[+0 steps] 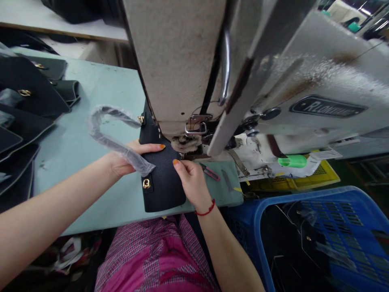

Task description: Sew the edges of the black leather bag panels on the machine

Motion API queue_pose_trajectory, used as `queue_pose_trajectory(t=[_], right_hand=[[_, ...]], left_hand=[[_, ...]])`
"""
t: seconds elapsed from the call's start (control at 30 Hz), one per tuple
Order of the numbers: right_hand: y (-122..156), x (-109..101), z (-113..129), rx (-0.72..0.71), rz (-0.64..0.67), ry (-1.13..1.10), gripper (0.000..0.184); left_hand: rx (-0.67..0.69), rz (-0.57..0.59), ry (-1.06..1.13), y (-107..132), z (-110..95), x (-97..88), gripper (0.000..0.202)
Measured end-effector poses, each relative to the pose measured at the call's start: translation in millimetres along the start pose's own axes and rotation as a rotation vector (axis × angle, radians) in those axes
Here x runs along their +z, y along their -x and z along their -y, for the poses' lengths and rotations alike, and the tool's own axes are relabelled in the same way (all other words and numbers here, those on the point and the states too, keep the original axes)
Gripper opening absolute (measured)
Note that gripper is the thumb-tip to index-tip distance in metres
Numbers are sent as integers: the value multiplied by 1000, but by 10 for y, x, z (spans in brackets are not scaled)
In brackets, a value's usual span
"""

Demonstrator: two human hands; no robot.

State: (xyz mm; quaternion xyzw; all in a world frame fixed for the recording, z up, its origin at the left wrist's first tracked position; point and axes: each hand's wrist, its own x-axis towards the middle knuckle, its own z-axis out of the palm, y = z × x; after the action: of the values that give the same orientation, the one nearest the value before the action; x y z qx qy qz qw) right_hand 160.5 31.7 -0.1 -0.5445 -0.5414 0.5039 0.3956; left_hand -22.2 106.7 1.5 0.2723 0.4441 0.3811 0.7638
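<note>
A black leather bag panel (162, 186) lies under the head of a sewing machine (179, 61), its right edge close to the presser foot. Gold fittings join a plastic-wrapped handle (105, 138) to the panel. My left hand (130, 156) grips the panel's left side, thumb stretched on top and the other fingers hidden below, with the handle passing over it. With thumb above and curled fingers, my right hand (192, 180) pinches the right edge near the needle area. Small pink-handled snips (211, 173) lie just right of that hand.
Several black bag pieces (30, 93) are piled on the left of the pale green table (100, 89). A blue basket (261, 227) with black pieces stands at lower right, near a yellow crate (328, 176). The machine body fills the upper right.
</note>
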Motion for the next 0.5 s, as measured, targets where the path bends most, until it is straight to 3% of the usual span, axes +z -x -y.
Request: queue_pose_trajectory(t=[0.5], right_hand=[[77, 8, 79, -34, -91, 239, 44]], left_hand=[[-82, -62, 31, 102, -49, 135, 36]])
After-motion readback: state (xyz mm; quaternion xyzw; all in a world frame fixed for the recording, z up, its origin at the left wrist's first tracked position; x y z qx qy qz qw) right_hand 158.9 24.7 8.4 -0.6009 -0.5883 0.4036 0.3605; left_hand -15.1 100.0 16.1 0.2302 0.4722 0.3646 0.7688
